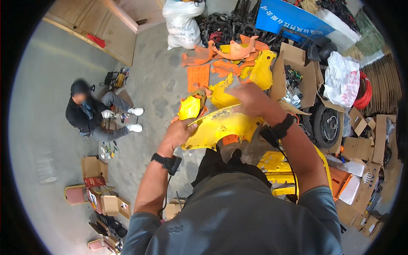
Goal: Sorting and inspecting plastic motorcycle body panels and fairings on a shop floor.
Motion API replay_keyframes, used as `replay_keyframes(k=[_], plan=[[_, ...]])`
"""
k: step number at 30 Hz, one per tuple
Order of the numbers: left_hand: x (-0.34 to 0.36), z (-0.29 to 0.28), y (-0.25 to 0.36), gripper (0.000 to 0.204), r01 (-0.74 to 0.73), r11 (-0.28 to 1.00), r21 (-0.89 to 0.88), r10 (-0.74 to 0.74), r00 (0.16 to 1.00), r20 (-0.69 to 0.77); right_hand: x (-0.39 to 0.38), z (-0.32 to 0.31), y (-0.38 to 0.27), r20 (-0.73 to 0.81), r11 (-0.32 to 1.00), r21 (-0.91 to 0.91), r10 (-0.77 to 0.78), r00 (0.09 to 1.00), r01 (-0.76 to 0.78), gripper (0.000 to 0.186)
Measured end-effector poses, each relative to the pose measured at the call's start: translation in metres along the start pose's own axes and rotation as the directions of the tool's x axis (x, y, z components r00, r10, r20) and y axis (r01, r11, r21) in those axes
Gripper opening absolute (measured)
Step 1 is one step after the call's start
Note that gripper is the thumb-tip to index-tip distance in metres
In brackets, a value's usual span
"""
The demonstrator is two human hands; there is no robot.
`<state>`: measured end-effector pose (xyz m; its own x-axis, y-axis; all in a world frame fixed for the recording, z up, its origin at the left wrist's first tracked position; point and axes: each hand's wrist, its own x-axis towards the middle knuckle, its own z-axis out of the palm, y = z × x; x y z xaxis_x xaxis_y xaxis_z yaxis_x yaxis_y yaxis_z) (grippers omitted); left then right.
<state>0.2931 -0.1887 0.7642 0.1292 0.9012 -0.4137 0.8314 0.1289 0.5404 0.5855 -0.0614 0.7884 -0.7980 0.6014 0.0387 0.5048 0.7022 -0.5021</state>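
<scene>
A curved yellow plastic panel (223,127) with a scuffed top edge and a cut-out along its lower side is held up in front of my body. My left hand (180,131) is closed on its left end, thumb over the edge. At the panel's upper right edge is my right hand (251,100); its fingers are smeared by motion, so their grip cannot be made out. Just beyond the panel lie more yellow plastic pieces (261,72) and a smaller yellow part (189,108). Orange plastic pieces (236,50) are heaped farther off on the floor.
At the left a person (91,108) sits low with small tools nearby. A cardboard box of parts (293,83), a wheel (327,123) and a red coil (362,91) stand at the right. White sacks (182,25) are at the back. Yellow panels (274,165) lie by my right side.
</scene>
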Motion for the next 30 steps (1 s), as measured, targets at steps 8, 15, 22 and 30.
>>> replay_keyframes(k=[8,15,22,30], plan=[[-0.002,0.022,-0.036,0.034,0.136,0.940,-0.314,-0.190,0.970,-0.149,-0.049,-0.016,0.012,-0.439,0.813,0.546,0.483,0.758,-0.202,0.057],[0.008,0.061,-0.023,0.035,0.145,0.428,-0.892,-0.440,0.896,-0.065,-0.092,0.063,0.016,-0.012,0.551,0.734,0.595,0.804,-0.397,0.057],[0.016,0.073,0.003,0.032,0.101,0.375,-0.922,-0.453,0.887,-0.087,-0.085,0.097,-0.023,0.287,0.074,0.926,0.497,0.819,-0.369,0.069],[0.006,0.098,0.031,0.037,-0.008,0.836,-0.548,-0.160,0.953,-0.257,-0.091,0.117,-0.029,0.304,-0.048,0.944,0.513,0.803,-0.327,0.068]])
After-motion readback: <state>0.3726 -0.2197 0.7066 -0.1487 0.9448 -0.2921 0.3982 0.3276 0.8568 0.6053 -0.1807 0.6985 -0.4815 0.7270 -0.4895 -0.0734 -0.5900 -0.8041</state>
